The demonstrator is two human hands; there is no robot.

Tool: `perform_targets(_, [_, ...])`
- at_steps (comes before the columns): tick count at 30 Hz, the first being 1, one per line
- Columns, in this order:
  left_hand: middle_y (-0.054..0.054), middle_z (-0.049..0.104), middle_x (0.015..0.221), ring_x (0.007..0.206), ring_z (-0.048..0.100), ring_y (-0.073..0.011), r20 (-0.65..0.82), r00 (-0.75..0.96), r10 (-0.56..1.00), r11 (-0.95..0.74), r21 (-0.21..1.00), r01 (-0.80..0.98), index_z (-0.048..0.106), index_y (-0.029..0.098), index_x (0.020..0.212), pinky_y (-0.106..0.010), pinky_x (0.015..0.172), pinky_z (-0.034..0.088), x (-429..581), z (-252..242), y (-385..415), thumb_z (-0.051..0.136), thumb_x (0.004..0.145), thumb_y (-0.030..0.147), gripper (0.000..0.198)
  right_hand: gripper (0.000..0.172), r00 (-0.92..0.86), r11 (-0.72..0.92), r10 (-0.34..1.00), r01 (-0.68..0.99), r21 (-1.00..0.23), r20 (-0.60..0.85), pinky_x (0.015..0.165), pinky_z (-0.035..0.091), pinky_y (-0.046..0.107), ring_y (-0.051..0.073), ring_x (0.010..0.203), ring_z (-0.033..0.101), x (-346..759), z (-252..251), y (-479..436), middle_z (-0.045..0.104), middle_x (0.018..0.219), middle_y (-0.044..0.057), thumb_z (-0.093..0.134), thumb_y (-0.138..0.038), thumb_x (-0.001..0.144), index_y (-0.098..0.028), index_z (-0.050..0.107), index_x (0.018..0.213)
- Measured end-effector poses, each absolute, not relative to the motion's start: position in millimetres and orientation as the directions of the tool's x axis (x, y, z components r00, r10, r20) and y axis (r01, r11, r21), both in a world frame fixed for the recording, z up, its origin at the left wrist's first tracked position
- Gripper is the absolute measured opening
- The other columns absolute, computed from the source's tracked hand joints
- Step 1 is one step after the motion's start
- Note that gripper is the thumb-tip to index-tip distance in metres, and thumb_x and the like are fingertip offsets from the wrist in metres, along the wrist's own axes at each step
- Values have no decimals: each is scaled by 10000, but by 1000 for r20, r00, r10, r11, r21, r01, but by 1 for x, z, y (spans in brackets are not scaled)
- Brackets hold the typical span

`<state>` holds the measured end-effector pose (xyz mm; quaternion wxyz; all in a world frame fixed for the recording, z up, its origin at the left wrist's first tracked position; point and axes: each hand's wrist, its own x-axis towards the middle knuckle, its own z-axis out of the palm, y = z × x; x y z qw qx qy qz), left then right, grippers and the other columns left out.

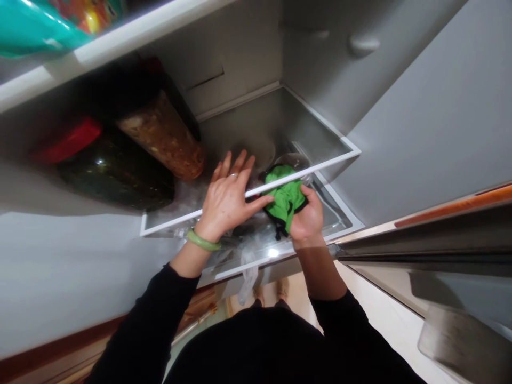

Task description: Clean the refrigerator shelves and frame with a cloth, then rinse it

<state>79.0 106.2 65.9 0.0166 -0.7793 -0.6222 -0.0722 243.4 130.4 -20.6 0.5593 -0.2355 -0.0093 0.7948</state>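
Note:
Inside an open fridge, my right hand is closed around a bright green cloth held at the front edge of a glass shelf. My left hand lies flat on that shelf with its fingers spread, the thumb touching the cloth. A ring is on one finger and a green bangle circles the wrist. Both sleeves are black.
On the shelf to the left lie a jar of brown food, a dark jar and a red lid. A teal container sits on the shelf above. A second glass shelf and a clear plastic bag lie below.

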Motion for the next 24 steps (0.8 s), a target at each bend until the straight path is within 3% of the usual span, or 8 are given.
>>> perform_targets(8, [-119,321,1714,1611,208,-404,138,222,965,-232,61,971,372,146,1622,-548,1305,258,79,66,106,530,912,777,963,334,-215,-365,879,-878,-310,-426,996,616,469,252,1096,746,254,-19,133,806,944,61,474,-336,899,-184,741,1030])
perform_targets(24, [-124,334,1708,1612,211,-398,140,215,966,-227,70,971,385,158,1617,-555,1302,261,80,67,107,540,911,770,947,303,-169,-296,902,-912,-285,-397,1062,581,466,239,1106,750,253,-23,134,812,987,37,512,-337,883,-203,741,1030])
